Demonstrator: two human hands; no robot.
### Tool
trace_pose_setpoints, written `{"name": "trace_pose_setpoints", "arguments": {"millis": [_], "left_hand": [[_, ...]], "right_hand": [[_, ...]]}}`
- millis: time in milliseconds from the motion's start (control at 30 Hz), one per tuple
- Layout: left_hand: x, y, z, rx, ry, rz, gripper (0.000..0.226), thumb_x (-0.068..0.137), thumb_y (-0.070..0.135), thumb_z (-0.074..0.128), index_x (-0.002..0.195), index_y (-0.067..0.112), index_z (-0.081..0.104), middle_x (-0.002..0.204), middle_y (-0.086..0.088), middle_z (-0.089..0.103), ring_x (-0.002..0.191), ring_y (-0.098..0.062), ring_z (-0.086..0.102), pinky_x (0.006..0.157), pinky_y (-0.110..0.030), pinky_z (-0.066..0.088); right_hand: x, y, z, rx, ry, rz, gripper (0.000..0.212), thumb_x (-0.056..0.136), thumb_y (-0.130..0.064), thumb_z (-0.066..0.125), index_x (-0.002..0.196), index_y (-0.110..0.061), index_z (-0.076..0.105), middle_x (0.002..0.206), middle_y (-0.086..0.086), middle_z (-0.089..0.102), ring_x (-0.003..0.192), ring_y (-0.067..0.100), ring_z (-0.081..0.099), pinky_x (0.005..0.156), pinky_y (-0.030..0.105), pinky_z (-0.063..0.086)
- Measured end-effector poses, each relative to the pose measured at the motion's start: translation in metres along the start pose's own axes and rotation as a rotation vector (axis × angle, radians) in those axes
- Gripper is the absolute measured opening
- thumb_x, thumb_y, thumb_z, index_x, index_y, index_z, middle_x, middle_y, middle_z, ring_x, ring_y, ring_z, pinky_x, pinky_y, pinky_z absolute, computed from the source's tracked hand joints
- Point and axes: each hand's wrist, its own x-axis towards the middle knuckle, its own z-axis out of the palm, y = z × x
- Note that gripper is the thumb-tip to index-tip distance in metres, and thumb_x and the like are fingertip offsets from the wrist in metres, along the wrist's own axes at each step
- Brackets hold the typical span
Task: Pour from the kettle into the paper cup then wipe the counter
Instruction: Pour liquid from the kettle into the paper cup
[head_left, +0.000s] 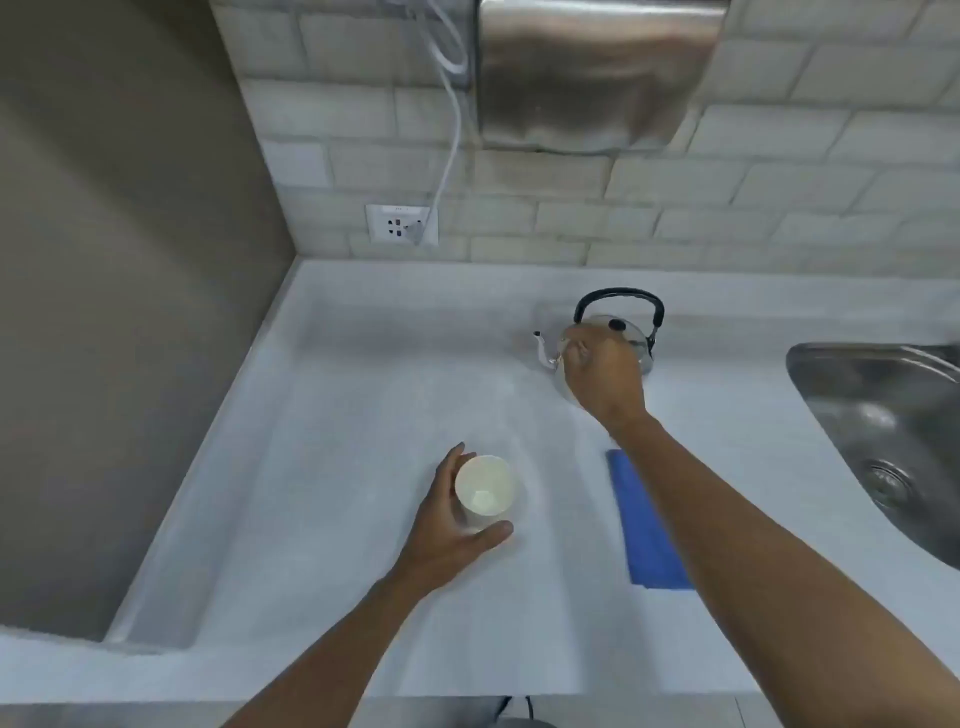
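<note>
Stainless steel, rounded and shiny, the small kettle (631, 332) stands upright at the back of the pale grey counter (337, 415), close to the tiled wall. Its black arched handle (618, 296) is raised over a lid with a black knob, and its short spout (541, 349) points left. The person's right hand (605, 376) is stretched out in front of the kettle's body, covering its near side; the fingers look curled, but I cannot tell whether they grip anything or even touch the metal, as the hand is blurred.

Nearer the front edge, well apart from the kettle, the white paper cup (485, 491) stands upright with its mouth open to the ceiling. The left hand (452, 525) holds it from the left side, fingers curved round the far wall and the thumb across the near side.

Between the two arms' reach, just right of the cup, a folded blue cloth (641, 525) lies flat on the counter, partly hidden under the right forearm. To the far right a steel sink (857, 395) is sunk into the counter, its drain showing. On the wall of pale brick-shaped tiles (675, 187) sits a white socket (401, 224) with a white cable (451, 140) plugged in, and above it hangs a brushed-metal box (592, 73).
</note>
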Motion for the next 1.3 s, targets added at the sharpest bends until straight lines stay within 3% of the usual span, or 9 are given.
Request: {"name": "trace_pose_setpoints", "arguments": {"millis": [67, 133, 233, 333, 567, 767, 867, 1133, 1300], "left_hand": [[0.003, 0.002, 0.007, 0.039, 0.054, -0.027, 0.106, 0.061, 0.037, 0.095, 0.146, 0.041, 0.032, 0.139, 0.044, 0.042, 0.132, 0.017, 0.04, 0.102, -0.003, 0.033], [0.004, -0.003, 0.01, 0.105, 0.091, -0.072, 0.099, 0.061, 0.033, 0.097, 0.139, 0.047, 0.039, 0.139, 0.035, 0.049, 0.128, 0.014, 0.046, 0.102, -0.007, 0.039], [0.006, -0.002, 0.015, 0.192, 0.155, -0.108, 0.08, 0.064, 0.038, 0.096, 0.127, 0.052, 0.049, 0.124, 0.028, 0.064, 0.114, 0.008, 0.059, 0.096, -0.017, 0.049], [0.007, -0.002, 0.019, 0.217, 0.184, -0.133, 0.069, 0.064, 0.039, 0.095, 0.12, 0.046, 0.056, 0.109, 0.025, 0.07, 0.103, 0.004, 0.065, 0.09, -0.022, 0.054], [0.005, -0.001, 0.024, 0.283, 0.228, -0.155, 0.058, 0.063, 0.039, 0.095, 0.108, 0.046, 0.059, 0.1, 0.031, 0.068, 0.096, 0.004, 0.066, 0.077, -0.009, 0.047], [0.005, -0.001, 0.022, 0.283, 0.229, -0.134, 0.061, 0.058, 0.046, 0.094, 0.11, 0.041, 0.063, 0.102, 0.029, 0.07, 0.097, 0.002, 0.067, 0.078, -0.008, 0.047], [0.006, -0.003, 0.021, 0.276, 0.231, -0.12, 0.065, 0.058, 0.048, 0.094, 0.115, 0.037, 0.064, 0.105, 0.028, 0.07, 0.1, 0.002, 0.067, 0.082, -0.011, 0.05], [0.006, -0.004, 0.021, 0.272, 0.222, -0.103, 0.07, 0.056, 0.057, 0.089, 0.117, 0.036, 0.063, 0.107, 0.028, 0.07, 0.101, 0.002, 0.067, 0.084, -0.011, 0.049], [0.006, -0.006, 0.021, 0.274, 0.223, -0.096, 0.065, 0.059, 0.043, 0.096, 0.115, 0.038, 0.063, 0.105, 0.028, 0.07, 0.099, 0.001, 0.068, 0.083, -0.014, 0.052]], "right_hand": [[0.01, 0.011, 0.0, -0.075, 0.022, -0.028, 0.024, 0.083, -0.013, 0.047, 0.089, -0.011, 0.07, 0.084, 0.007, 0.067, 0.075, 0.022, 0.057, 0.065, 0.024, 0.034], [0.022, 0.017, 0.0, -0.135, 0.032, -0.015, 0.026, 0.081, -0.014, 0.048, 0.093, -0.009, 0.07, 0.089, 0.011, 0.067, 0.082, 0.026, 0.057, 0.07, 0.024, 0.031], [0.034, 0.025, 0.001, -0.11, 0.055, -0.027, 0.029, 0.084, -0.007, 0.052, 0.107, -0.01, 0.068, 0.108, 0.012, 0.065, 0.103, 0.031, 0.055, 0.076, 0.029, 0.038], [0.048, 0.032, 0.002, -0.061, 0.11, -0.03, 0.032, 0.082, -0.008, 0.048, 0.109, -0.01, 0.065, 0.11, 0.011, 0.064, 0.106, 0.032, 0.054, 0.085, 0.035, 0.043], [0.084, 0.048, 0.005, -0.258, 0.291, -0.138, 0.026, 0.088, -0.022, 0.05, 0.106, -0.012, 0.067, 0.101, 0.009, 0.065, 0.097, 0.035, 0.056, 0.081, 0.04, 0.043], [0.111, 0.061, 0.006, -0.556, 0.178, -0.148, 0.045, 0.097, -0.028, 0.038, 0.067, -0.005, 0.063, 0.065, 0.013, 0.06, 0.065, 0.035, 0.055, 0.069, 0.039, 0.041], [0.111, 0.063, 0.008, -0.569, 0.119, -0.116, 0.052, 0.097, -0.029, 0.038, 0.056, -0.005, 0.059, 0.053, 0.013, 0.054, 0.052, 0.032, 0.049, 0.06, 0.036, 0.036], [0.107, 0.059, -0.003, -0.549, -0.028, -0.062, 0.053, 0.096, -0.044, 0.035, 0.06, -0.012, 0.057, 0.054, 0.003, 0.048, 0.056, 0.03, 0.048, 0.062, 0.031, 0.035], [0.104, 0.053, -0.008, -0.549, -0.057, -0.026, 0.06, 0.091, -0.051, 0.037, 0.054, -0.008, 0.056, 0.047, 0.003, 0.044, 0.049, 0.027, 0.045, 0.055, 0.027, 0.032]]}}
